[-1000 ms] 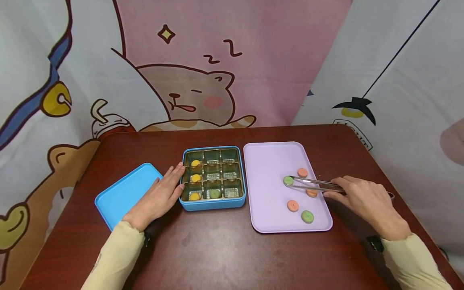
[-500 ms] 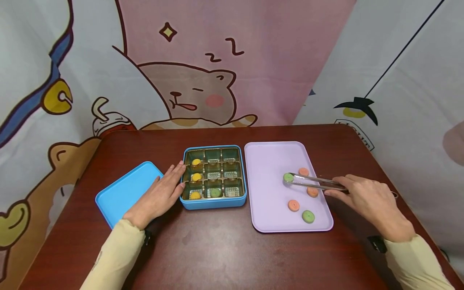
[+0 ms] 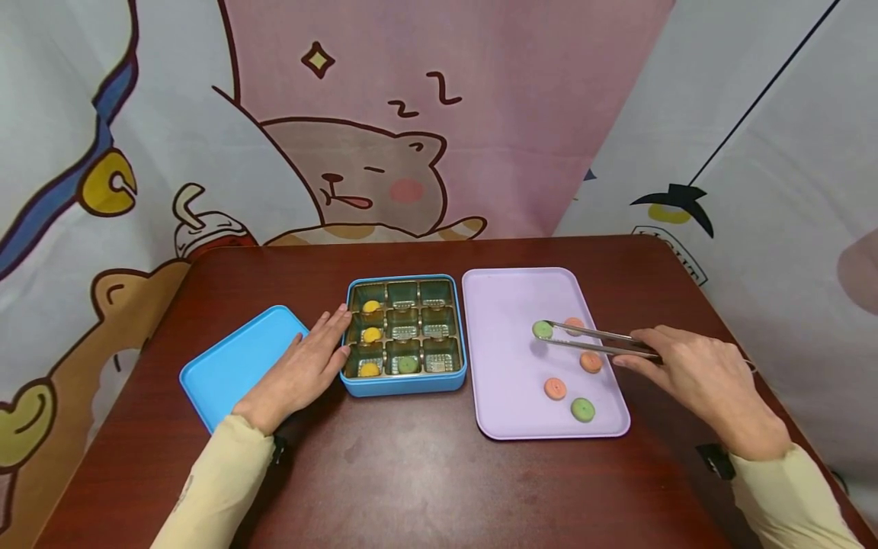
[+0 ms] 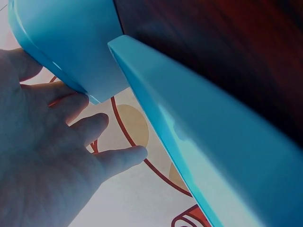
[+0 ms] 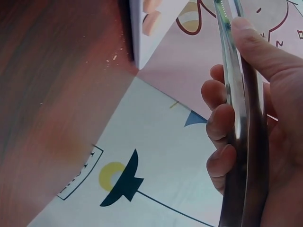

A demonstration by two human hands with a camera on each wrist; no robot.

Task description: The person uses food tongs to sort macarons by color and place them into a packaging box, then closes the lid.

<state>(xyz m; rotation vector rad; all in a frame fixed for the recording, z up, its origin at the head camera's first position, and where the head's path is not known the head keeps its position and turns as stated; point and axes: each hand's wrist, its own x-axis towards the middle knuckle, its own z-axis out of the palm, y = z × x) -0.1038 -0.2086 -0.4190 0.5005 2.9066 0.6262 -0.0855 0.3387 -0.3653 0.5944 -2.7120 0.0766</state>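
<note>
My right hand [image 3: 700, 381] grips metal tongs [image 3: 604, 333]; in the right wrist view its fingers and thumb wrap the tongs [image 5: 240, 118]. A round green cookie-like piece [image 3: 543, 329] sits between the tong tips, with a faint shadow below it on the lilac tray [image 3: 504, 305]. My left hand [image 3: 298, 370] lies with extended fingers against the left side of a blue box [image 3: 405, 388]. A gold divided insert fills the box. Its left column holds small yellow pieces [image 3: 370, 369], and a green piece [image 3: 408, 364] lies in the front middle compartment.
Several orange round pieces [image 3: 555, 389] and another green one [image 3: 583, 410] lie on the tray's right half. A blue lid [image 3: 240, 366] rests on the brown table [image 3: 405, 473], left of the box and partly under my left forearm. A printed cloth [image 3: 535, 114] hangs behind.
The tongs have risen slightly with the green piece between their tips, shifting it a little back and left. My left hand stays against the box.
</note>
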